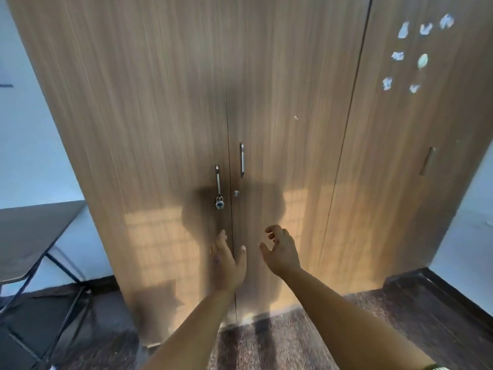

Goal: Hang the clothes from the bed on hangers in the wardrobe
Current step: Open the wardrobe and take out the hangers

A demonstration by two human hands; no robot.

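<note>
Dark speckled floor [280, 340] at the bottom of view, both bare forearms reaching forward over it. Left hand [226, 263]: fingers straight and together, thumb spread, holding nothing; whether the fingertips touch the door cannot be told. Right hand [282, 249]: fingers loosely curled, claw-like, holding nothing, just in front of the right door. Wood-grain wardrobe [165, 102] beyond the hands, both centre doors closed, hands' shadow cast on them. Left door handle [218, 180] carries a padlock [219, 203] hanging from its lower end; right door handle [242, 160] above a small keyhole [236, 193]. Third door at right has its own handle [427, 161] and torn sticker remnants [416, 52]. Folding table [32, 236] at left. Clothes and hangers not in view.
</note>
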